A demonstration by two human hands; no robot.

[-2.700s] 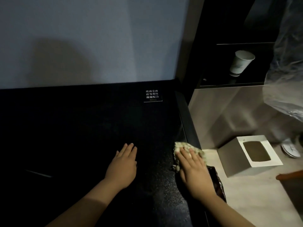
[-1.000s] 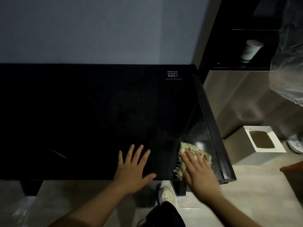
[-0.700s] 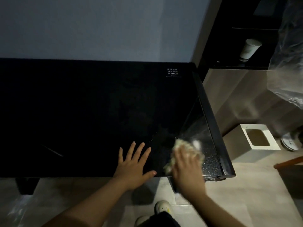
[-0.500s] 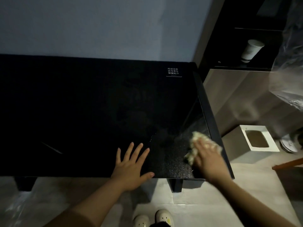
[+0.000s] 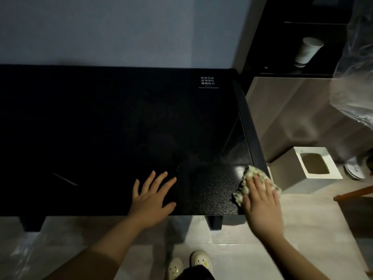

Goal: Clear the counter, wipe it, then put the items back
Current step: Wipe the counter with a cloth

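- We log the left hand (image 5: 150, 199) flat on the black counter (image 5: 101, 128) at its near edge, fingers spread and released, holding nothing
- Right hand (image 5: 262, 207) presses the patterned cloth (image 5: 251, 171) with straight fingers, not curled round it
- We find the cloth at the counter's near right corner, overlapping the right edge
- White label (image 5: 207, 81) at the far right corner
- Paper cup (image 5: 308, 51) on a dark shelf off the right edge; white-topped box (image 5: 286, 174) on the floor

head cam | looks steeply down | close over counter (image 5: 101, 128) near edge | single view
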